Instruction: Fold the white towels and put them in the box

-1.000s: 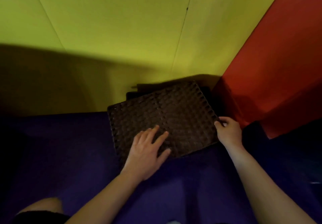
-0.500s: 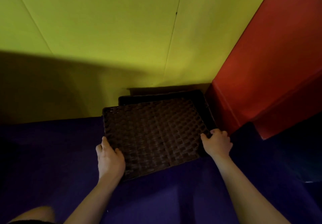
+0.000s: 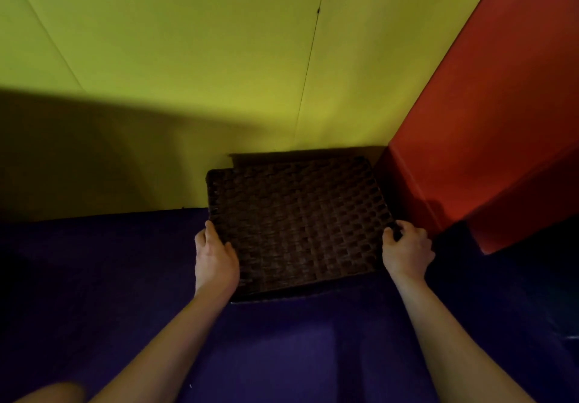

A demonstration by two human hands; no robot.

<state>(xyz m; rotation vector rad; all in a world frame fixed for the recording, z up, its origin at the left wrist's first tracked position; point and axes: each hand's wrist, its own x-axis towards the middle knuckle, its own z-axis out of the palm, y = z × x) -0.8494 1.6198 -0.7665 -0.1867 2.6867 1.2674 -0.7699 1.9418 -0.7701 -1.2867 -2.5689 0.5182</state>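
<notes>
Gripping the woven lid (image 3: 297, 227) at both side edges, your hands sit in the centre of the frame. The lid is a flat, roughly square panel of dark brown wicker with a coarse basket-weave texture in regular rows. It covers the box (image 3: 272, 298), of which only a thin dark strip shows under the lid's lower edge, and a dark rim at the top edge. The box contents are hidden by the lid, and no white towels are visible in this view.

Your left hand (image 3: 215, 263) holds the lid's left edge near its lower corner: thumb laid on the top surface, fingers wrapped down over the side, forearm running in from the lower left. Your right hand (image 3: 407, 252) clasps the lid's right edge, fingers curled over the rim, knuckles upward, forearm running in from the lower right. Both grips are clenched on the lid.

The box stands on a dark purple surface (image 3: 94, 277), matte and cloth-like, filling the lower half of the frame. Behind it, a smooth yellow-green wall (image 3: 188, 58) with thin vertical seams fills the upper left and centre; a broad shadow crosses its lower part. A smooth red panel (image 3: 485, 120) occupies the upper right, just beside the box's right edge.
</notes>
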